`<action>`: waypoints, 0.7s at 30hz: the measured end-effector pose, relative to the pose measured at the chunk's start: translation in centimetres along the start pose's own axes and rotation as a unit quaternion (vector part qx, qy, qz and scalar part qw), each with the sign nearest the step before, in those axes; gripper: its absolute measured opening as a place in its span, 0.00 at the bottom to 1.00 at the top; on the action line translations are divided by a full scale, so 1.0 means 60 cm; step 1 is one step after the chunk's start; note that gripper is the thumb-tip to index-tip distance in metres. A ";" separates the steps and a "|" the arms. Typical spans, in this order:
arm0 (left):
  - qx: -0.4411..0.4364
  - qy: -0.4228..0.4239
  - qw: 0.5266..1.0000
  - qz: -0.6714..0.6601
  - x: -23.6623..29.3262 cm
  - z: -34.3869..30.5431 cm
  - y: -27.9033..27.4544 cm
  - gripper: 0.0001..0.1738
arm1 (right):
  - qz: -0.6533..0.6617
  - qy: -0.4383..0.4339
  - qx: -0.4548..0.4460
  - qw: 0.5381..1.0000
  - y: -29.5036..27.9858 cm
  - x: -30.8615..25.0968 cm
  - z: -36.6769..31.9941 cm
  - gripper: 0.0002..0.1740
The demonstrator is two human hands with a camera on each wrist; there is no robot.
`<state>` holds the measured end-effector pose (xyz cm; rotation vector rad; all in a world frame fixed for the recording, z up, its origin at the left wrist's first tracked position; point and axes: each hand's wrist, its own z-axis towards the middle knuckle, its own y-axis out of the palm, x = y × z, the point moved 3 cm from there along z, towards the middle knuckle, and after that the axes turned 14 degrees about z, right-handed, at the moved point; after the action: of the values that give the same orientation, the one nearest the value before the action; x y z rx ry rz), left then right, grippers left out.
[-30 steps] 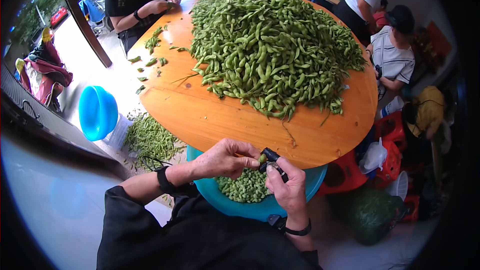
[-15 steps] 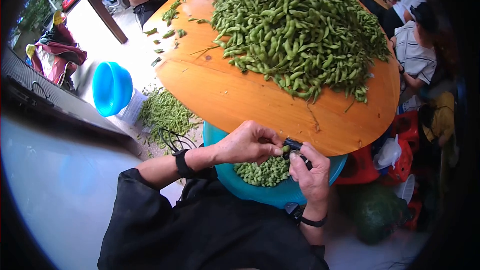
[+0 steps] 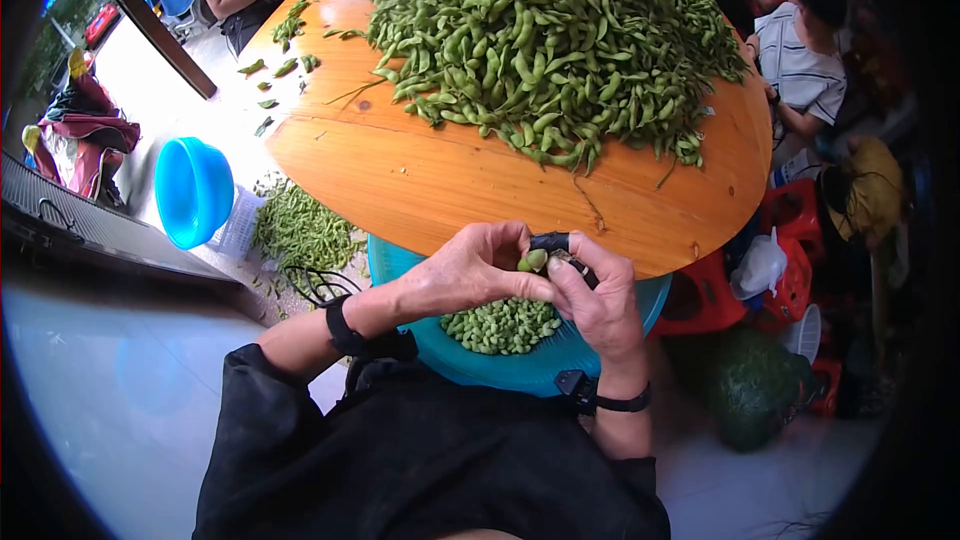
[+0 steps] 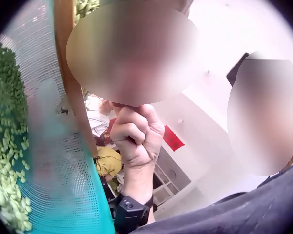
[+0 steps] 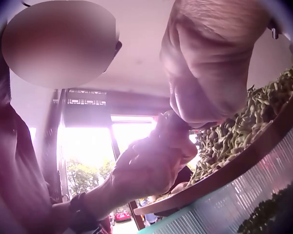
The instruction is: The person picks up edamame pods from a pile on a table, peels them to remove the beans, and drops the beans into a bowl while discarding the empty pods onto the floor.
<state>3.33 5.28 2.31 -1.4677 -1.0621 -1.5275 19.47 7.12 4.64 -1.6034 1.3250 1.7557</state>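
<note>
Over a teal basin, my left hand pinches a green edamame pod between thumb and fingers. Facing it, my right hand has its thumb against the same pod, its fingers curled behind. Something black, like a wrap, shows at the right fingers. Below the hands, loose shelled beans lie in the basin. In the left wrist view, the right hand appears with curled fingers. The right wrist view has the left hand meeting the right hand, whose fingertips are hidden.
A large heap of edamame pods covers much of the wooden table. Pods or empty shells lie on the floor near a blue tub. Red stools and a watermelon stand right. Other people sit around the table.
The head view has shifted about. Both hands stay together over the basin; the left thumb has come further across toward the right hand, and more of the pod shows between them.
</note>
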 end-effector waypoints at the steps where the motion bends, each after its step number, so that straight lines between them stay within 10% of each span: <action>1: 0.002 0.000 1.000 0.001 -0.003 0.000 -0.001 0.15 | -0.082 -0.042 0.016 0.996 0.002 -0.001 0.002 0.07; 7: 0.008 -0.023 0.971 0.236 0.029 0.001 -0.015 0.18 | -0.088 -0.066 0.038 0.993 -0.006 -0.011 0.003 0.06; 11: -0.095 -0.124 0.984 0.088 0.038 -0.003 -0.025 0.23 | 0.022 0.015 0.015 1.000 -0.004 -0.009 0.000 0.05; 21: -0.039 -0.083 0.986 -0.139 0.006 0.004 0.017 0.17 | -0.390 -0.295 0.145 0.860 0.028 -0.013 -0.017 0.04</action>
<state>4.33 5.16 2.75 -1.5739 -1.3676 -1.6751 18.84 5.72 6.10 -1.0570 0.4888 1.2768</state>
